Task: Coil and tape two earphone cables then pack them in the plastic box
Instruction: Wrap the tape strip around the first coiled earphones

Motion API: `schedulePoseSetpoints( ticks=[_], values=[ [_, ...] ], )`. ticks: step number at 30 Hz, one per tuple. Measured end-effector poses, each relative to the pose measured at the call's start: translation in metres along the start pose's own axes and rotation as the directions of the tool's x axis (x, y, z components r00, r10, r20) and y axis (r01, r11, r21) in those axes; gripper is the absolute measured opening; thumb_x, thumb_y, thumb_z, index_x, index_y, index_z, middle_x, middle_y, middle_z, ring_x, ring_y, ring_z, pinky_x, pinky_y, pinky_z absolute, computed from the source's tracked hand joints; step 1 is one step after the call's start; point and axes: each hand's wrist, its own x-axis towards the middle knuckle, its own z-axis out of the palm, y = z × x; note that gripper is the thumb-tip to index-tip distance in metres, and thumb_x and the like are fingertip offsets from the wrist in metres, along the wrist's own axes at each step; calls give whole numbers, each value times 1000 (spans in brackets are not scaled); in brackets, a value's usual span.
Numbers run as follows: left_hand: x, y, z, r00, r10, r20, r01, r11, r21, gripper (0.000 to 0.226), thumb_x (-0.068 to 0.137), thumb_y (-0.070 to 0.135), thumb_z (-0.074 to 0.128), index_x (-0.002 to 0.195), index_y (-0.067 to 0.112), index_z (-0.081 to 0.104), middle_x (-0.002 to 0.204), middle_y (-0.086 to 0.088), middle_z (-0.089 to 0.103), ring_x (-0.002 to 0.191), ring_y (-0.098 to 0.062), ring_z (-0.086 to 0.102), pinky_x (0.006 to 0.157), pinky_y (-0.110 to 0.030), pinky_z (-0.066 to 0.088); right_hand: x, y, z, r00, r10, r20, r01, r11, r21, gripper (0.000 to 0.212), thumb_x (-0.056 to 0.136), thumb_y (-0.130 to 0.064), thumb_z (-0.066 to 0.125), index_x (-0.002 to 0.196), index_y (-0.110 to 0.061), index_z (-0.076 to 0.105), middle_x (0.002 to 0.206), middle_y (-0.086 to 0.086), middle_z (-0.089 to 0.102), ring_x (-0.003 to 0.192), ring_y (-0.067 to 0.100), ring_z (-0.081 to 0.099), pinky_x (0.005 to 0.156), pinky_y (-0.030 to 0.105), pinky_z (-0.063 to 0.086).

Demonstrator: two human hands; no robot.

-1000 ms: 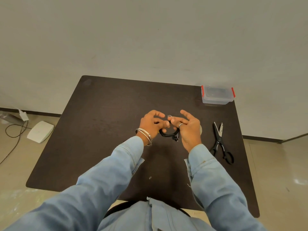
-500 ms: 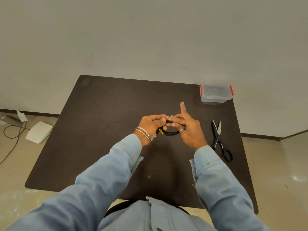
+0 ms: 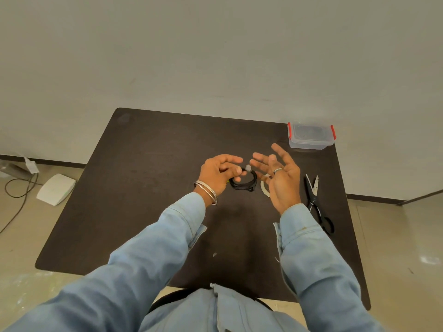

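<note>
Left hand: the left hand (image 3: 219, 172) pinches the coiled black earphone cable (image 3: 242, 182) at its upper rim, fingers curled round it, holding it just above the table (image 3: 148, 188) near the centre.
Right hand: the right hand (image 3: 279, 176) is released, palm turned inward and fingers spread, just beside the coil at its 3 o'clock and not touching it.
Tape on the coil: a small pale scrap, probably tape (image 3: 248, 167), shows at the coil's 12 o'clock by the left fingertips; whether it fully wraps the strands I cannot tell.
Tape roll: the tape roll (image 3: 264, 188) lies flat on the table, partly hidden behind the right hand.
Scissors: the scissors (image 3: 315, 200) lie at 3 o'clock of the hands, blades slightly apart, untouched.
Plastic box: the plastic box (image 3: 311, 136) with red clips sits at the table's far right corner, about 1 o'clock from the hands, lid on; it looks empty, though that is hard to confirm.
Progress: one cable seems coiled and taped or nearly so. No second cable is visible. By my judgement, coiling the other, opening the box and packing both remain.
</note>
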Motion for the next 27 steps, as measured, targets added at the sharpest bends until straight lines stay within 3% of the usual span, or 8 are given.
schedulePoseSetpoints(
  ticks=[5, 9, 12, 18, 21, 27],
  values=[
    [-1, -2, -4, 992, 126, 4, -125, 975, 186, 23, 85, 7, 66, 105, 18, 62, 74, 1, 73, 75, -14, 70, 82, -27, 55, 3, -4, 0, 994, 70, 88, -48, 974, -223, 26, 97, -15, 50, 119, -4, 60, 93, 15, 73, 89, 25, 71, 75, 31, 57],
    [-3, -2, -4, 980, 195, -31, -177, 940, 291, 21, 85, 9, 66, 101, 21, 59, 74, 3, 72, 70, -7, 68, 77, -18, 53, 3, 2, 0, 983, 105, 151, -51, 944, -326, 19, 89, -9, 62, 107, -5, 67, 94, 15, 73, 88, 27, 70, 84, 43, 55],
    [-4, -2, -4, 981, 185, -62, -160, 944, 290, 20, 85, 8, 66, 98, 19, 57, 70, 8, 70, 64, -1, 66, 69, -8, 48, 1, 4, 4, 985, 69, 159, -2, 922, -388, 22, 81, -6, 71, 103, -8, 69, 93, 12, 74, 87, 23, 71, 82, 37, 55],
    [-2, 0, 0, 985, 105, -138, -66, 963, 260, 16, 86, 8, 65, 96, 15, 55, 74, 3, 69, 64, 2, 64, 64, -6, 49, -1, 8, 5, 971, -96, 218, 200, 822, -532, 41, 74, -9, 78, 112, -16, 64, 94, 3, 73, 90, 13, 70, 84, 29, 56],
    [0, 0, 0, 982, 48, -183, -5, 973, 229, 14, 84, 9, 67, 94, 14, 60, 79, -1, 70, 74, -8, 67, 72, -17, 54, -4, 13, 3, 954, -148, 262, 282, 742, -608, 53, 74, -11, 79, 122, -14, 59, 106, 1, 70, 101, 9, 66, 88, 22, 54],
    [0, 2, 0, 993, -39, -107, 49, 995, 89, 18, 84, 4, 66, 97, 16, 62, 77, -1, 71, 74, -14, 69, 72, -24, 54, -7, 15, 9, 966, -158, 206, 256, 711, -655, 66, 74, -12, 79, 132, -20, 50, 92, -7, 64, 89, 7, 64, 82, 18, 53]
  ],
)
